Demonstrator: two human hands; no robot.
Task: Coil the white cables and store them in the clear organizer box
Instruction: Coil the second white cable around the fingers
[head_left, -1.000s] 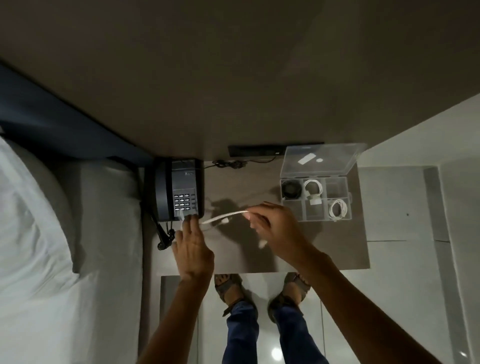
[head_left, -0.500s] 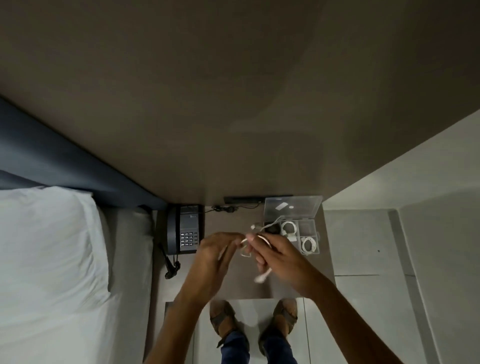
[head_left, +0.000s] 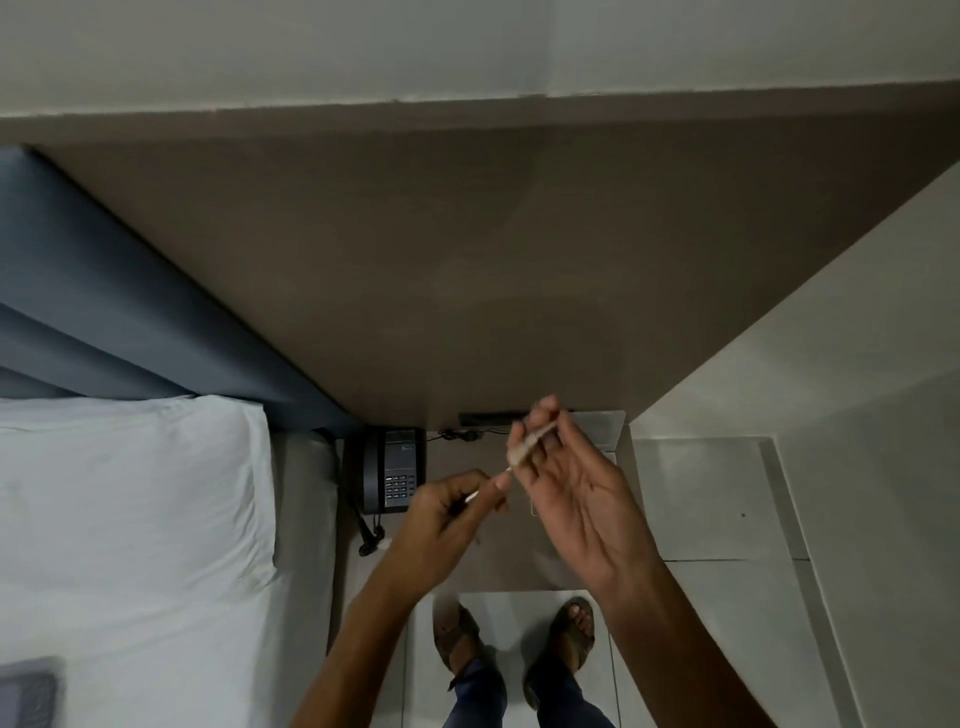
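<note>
Both hands hold one white cable (head_left: 530, 446) above the table; its axis slants far-right from the pinching left hand (head_left: 452, 512) to right hand (head_left: 566, 480), fingers curled round it; organizer box (head_left: 602, 431) lies just beyond.

The cable (head_left: 530, 444) is white. The counter (head_left: 498, 566) is a plain dull brown, and so is the wall panel (head_left: 467, 270) above it. Left of the counter, the phone (head_left: 390, 470) is dark grey with a black keypad of pale keys. Left of the phone, the pillow (head_left: 130, 493) is plain white and the headboard (head_left: 130, 312) is slate blue. Below the counter, the floor tiles (head_left: 717, 499) are pale grey, the sandals (head_left: 457, 639) brown, the jeans (head_left: 478, 696) blue.
</note>
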